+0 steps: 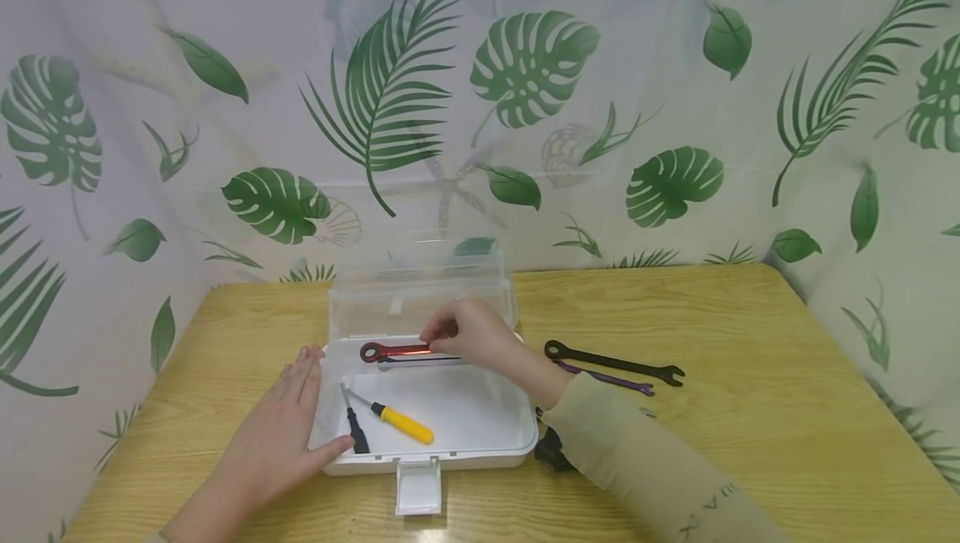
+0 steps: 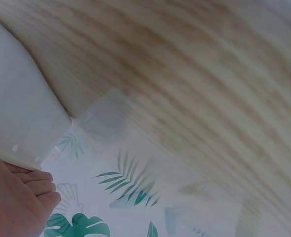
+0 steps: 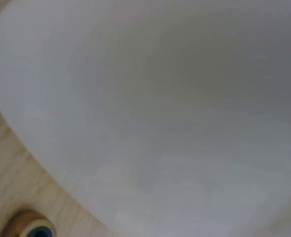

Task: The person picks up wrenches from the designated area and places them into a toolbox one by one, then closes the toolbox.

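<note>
A white toolbox (image 1: pixel 480 434) stands on the table with its clear lid (image 1: pixel 420 309) raised at the back. Inside, along the back wall, lies a red ratchet wrench (image 1: pixel 393 351); my right hand (image 1: pixel 476 334) reaches over the box and pinches its right part, which the fingers hide. A thin purple wrench (image 1: pixel 420 359) lies just in front of it. My left hand (image 1: pixel 281 418) rests along the box's left side with straight fingers, thumb at the front left corner. A yellow-handled screwdriver (image 1: pixel 405 424) and a black-handled screwdriver (image 1: pixel 356 430) lie in the box's left half.
Right of the box, a black wrench (image 1: pixel 615 362) and another purple wrench (image 1: pixel 615 380) lie on the wooden table (image 1: pixel 750 409). A black object (image 1: pixel 551 449) sits by the box's front right corner, partly under my sleeve. A leaf-print cloth (image 1: pixel 600 218) hangs behind the table.
</note>
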The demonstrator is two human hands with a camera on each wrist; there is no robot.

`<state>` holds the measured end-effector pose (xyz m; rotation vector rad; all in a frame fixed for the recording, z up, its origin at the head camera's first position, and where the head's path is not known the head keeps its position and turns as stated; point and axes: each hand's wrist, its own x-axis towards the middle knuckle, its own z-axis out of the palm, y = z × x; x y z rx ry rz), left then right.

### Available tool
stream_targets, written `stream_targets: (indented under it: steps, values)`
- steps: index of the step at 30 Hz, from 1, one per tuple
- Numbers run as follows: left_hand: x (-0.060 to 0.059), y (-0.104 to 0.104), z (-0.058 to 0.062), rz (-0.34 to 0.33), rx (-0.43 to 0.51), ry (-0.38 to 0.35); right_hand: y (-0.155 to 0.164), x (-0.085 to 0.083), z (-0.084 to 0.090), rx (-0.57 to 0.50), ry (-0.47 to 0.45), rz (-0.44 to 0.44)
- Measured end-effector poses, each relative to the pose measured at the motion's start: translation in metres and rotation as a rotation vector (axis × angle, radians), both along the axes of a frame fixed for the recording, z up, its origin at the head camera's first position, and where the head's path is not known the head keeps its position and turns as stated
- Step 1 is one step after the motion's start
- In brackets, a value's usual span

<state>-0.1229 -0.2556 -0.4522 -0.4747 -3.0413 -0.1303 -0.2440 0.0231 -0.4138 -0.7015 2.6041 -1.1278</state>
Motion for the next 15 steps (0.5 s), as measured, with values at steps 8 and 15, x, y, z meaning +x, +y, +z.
stream_targets:
  steps: [8, 15]
  values:
    - [0.0001, -0.0008, -0.001, 0.0, 0.005, -0.001, 0.0013, 0.0018, 0.0011, -0.032, 0.006, 0.014]
    - [0.0002, 0.0002, 0.0004, 0.006, 0.013, -0.006, 0.008, 0.0035, 0.0073, -0.063, 0.013, 0.0]
